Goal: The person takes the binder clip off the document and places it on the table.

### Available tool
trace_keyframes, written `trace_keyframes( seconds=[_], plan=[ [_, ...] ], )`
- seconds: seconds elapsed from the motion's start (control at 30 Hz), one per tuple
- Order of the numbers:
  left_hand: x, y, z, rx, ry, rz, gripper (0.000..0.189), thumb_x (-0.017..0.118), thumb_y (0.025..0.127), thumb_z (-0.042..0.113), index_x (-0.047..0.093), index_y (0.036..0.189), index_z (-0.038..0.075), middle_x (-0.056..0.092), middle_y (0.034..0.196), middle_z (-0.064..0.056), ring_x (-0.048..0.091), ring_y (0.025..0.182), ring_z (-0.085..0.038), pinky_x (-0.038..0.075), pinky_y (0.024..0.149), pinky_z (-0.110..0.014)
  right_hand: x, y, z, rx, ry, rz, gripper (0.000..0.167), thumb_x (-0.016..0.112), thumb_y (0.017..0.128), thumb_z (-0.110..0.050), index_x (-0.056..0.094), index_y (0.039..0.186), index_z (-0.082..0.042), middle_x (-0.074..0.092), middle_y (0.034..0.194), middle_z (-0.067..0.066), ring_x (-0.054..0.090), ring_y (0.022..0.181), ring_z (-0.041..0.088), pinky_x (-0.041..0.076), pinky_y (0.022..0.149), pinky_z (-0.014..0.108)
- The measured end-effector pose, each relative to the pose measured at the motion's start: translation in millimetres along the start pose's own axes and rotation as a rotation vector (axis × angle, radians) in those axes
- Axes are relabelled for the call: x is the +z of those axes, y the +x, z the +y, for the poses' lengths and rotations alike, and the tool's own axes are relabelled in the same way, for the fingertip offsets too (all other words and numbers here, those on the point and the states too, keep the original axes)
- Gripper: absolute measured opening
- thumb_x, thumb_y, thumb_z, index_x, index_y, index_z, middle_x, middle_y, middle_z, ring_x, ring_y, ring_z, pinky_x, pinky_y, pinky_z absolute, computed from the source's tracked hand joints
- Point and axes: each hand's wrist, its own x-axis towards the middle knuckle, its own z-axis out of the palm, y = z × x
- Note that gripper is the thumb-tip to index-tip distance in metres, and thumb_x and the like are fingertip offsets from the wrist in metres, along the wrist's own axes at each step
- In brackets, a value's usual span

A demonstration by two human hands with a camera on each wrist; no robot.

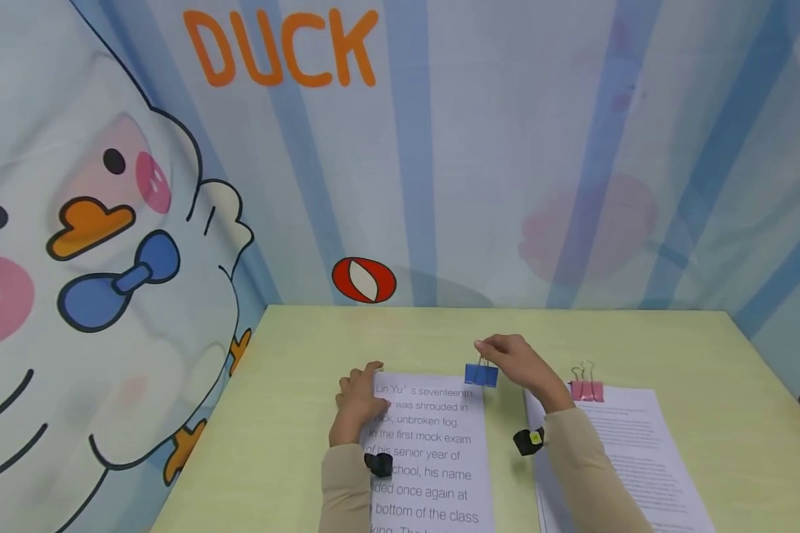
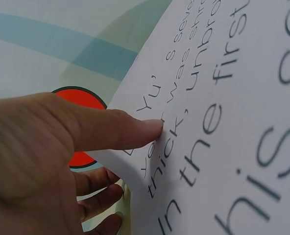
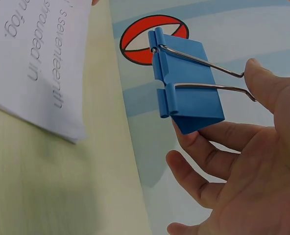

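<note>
My left hand point(image 1: 360, 400) grips the upper left edge of a sheaf of paper point(image 1: 433, 451) printed in large type. In the left wrist view, its thumb point(image 2: 135, 132) lies on top of the printed page and the other fingers are behind the edge. With my right hand point(image 1: 516, 363) I hold a blue binder clip point(image 3: 191, 78) by its wire handles. The thumb presses one pair of handle ends, while the fingers curl beneath the clip. In the head view the clip overlaps the sheaf's top right corner; in the right wrist view it shows apart from the paper.
To the right lies a second sheaf of printed paper point(image 1: 640, 444) with a pink binder clip point(image 1: 587, 391) on its top edge, partly under my right forearm. Both sheaves are on a pale yellow table point(image 1: 293, 355). A cartoon-printed curtain point(image 1: 467, 148) hangs behind the table's far edge.
</note>
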Motion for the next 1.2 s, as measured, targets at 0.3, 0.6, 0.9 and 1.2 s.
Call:
trace_keyframes(
  seconds=[0.3, 0.6, 0.9, 1.2],
  plan=[
    [-2.0, -0.2, -2.1, 0.007, 0.003, 0.000, 0.072, 0.080, 0.077, 0.000, 0.053, 0.144, 0.011, 0.053, 0.126, -0.024, 0.044, 0.115, -0.042, 0.036, 0.095, -0.062, -4.7, -9.0, 12.5, 0.009, 0.021, 0.014, 0.055, 0.049, 0.107, -0.034, 0.056, 0.132, 0.014, 0.057, 0.135, 0.030, 0.049, 0.130, 0.046, 0.038, 0.105, 0.059],
    [-0.3, 0.0, -4.7, 0.015, -0.007, 0.002, 0.072, 0.080, 0.077, 0.000, 0.054, 0.143, 0.011, 0.053, 0.126, -0.024, 0.044, 0.114, -0.042, 0.036, 0.095, -0.062, -2.7, -21.7, 25.5, 0.042, 0.019, -0.004, 0.054, 0.053, 0.105, -0.036, 0.060, 0.131, 0.011, 0.063, 0.129, 0.024, 0.056, 0.122, 0.039, 0.043, 0.102, 0.056],
    [-0.2, -0.7, -2.8, 0.016, -0.006, -0.002, 0.071, 0.079, 0.078, 0.000, 0.054, 0.143, 0.010, 0.053, 0.127, -0.024, 0.043, 0.116, -0.043, 0.035, 0.095, -0.063, 1.0, -33.8, 35.9, 0.065, -0.010, 0.018, 0.047, 0.054, 0.105, -0.031, 0.063, 0.128, 0.010, 0.066, 0.122, 0.021, 0.061, 0.112, 0.034, 0.045, 0.098, 0.056],
    [2.2, -0.3, -1.3, 0.008, 0.008, -0.004, 0.070, 0.080, 0.078, 0.001, 0.054, 0.143, 0.010, 0.053, 0.128, -0.024, 0.044, 0.118, -0.043, 0.036, 0.096, -0.063, 4.9, -45.6, 44.8, 0.081, 0.021, 0.020, 0.050, 0.055, 0.105, -0.034, 0.061, 0.130, 0.009, 0.064, 0.125, 0.021, 0.059, 0.115, 0.033, 0.045, 0.099, 0.055]
  ],
)
